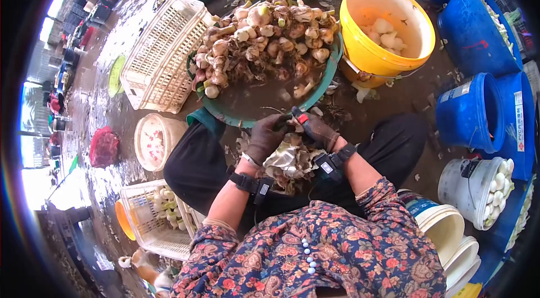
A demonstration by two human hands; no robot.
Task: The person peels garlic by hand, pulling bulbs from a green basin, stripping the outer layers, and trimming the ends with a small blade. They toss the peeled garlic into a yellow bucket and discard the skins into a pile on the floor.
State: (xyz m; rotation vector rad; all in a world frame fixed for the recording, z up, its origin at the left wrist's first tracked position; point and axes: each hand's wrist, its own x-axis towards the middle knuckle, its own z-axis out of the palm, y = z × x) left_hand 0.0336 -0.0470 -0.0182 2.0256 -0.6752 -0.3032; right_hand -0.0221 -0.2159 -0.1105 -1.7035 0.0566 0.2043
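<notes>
My left hand (264, 139), in a dark brown glove, is closed at the near rim of a wide green basin (335, 67); what its fingers hold is hidden. Close beside it, my right hand (320, 132), also gloved, grips a small tool with a red and black handle (302, 118). The tool's working end cannot be made out. Unpeeled garlic bulbs (281, 34) with stems and roots are heaped in the basin. Below my hands, between my legs, lies a pile of dry garlic skins (291, 157).
A yellow bucket (360, 28) holding peeled white bulbs stands right of the basin. Farther right are blue buckets (464, 112) and a white bucket of bulbs (461, 188). White plastic crates (169, 45) and a round white tub (174, 135) stand left. A cat (147, 269) is at lower left.
</notes>
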